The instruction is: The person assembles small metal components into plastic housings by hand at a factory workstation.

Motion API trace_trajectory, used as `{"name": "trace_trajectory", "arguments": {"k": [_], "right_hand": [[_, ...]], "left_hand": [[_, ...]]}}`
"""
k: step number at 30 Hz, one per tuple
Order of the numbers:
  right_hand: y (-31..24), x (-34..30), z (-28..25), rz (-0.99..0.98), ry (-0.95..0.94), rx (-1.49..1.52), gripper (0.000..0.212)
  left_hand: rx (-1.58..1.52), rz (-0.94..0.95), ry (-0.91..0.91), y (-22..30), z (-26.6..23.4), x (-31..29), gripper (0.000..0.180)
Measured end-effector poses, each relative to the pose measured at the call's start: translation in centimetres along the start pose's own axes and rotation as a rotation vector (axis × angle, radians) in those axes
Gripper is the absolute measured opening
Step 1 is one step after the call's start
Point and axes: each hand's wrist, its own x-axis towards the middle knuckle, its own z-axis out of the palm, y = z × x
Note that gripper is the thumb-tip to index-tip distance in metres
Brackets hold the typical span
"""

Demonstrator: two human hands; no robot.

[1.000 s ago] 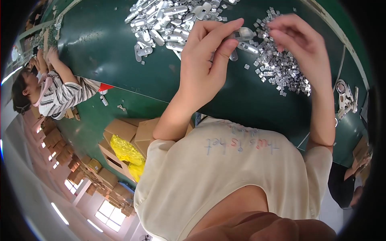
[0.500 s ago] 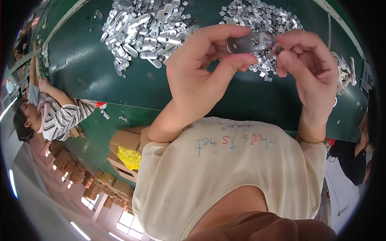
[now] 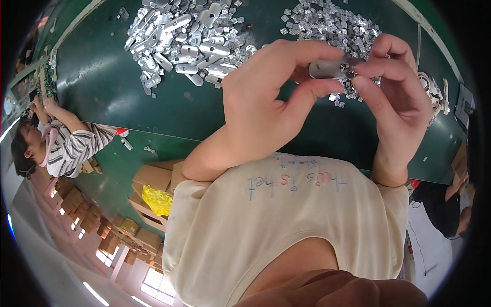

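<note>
My left hand [image 3: 268, 97] pinches a rounded, oblong silver metal plate [image 3: 326, 69] between thumb and fingers, over the dark green table. At the plate's right part, near its opening, my right hand [image 3: 401, 94] has its thumb and index finger closed together. A small dark metal piece [image 3: 349, 67] shows at those fingertips, partly hidden, against the plate; whether it sits in the opening I cannot tell. Behind my left hand lies a heap of similar oblong silver plates [image 3: 176, 43]. A heap of small square metal pieces [image 3: 332, 20] lies behind the held plate.
The green table [image 3: 102, 77] carries white and metal parts [image 3: 434, 94] at its right side. On the left, a person in a striped top [image 3: 82, 148] works at the table edge. Cardboard boxes [image 3: 153, 179] with a yellow bag [image 3: 157, 200] stand on the floor. Another person in black [image 3: 434, 210] is at right.
My right hand has brought the small dark piece from beside the plate onto it. The plate and my left hand have shifted right and slightly toward me.
</note>
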Motion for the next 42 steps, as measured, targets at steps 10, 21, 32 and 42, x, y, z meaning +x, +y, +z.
{"name": "trace_trajectory", "arguments": {"k": [10,21,32,42], "right_hand": [[0.8,0.7,1.4,0.307,0.073,0.558,0.019],[2.1,5.3,-0.5,0.363,-0.162,0.194,0.027],[21.1,32.5,-12.1,0.462,0.223,-1.214,0.058],[17.3,31.7,-22.1,0.118,0.291,-0.898,0.042]], "left_hand": [[-0.085,0.096,-0.066,-1.7,0.5,0.4,0.029],[-0.196,-0.291,-0.063,-2.5,-0.9,2.5,0.024],[-0.327,-0.258,-0.061,-5.2,-0.4,1.0,0.027],[-0.105,-0.190,-0.120,-6.1,-0.3,1.4,0.030]]}}
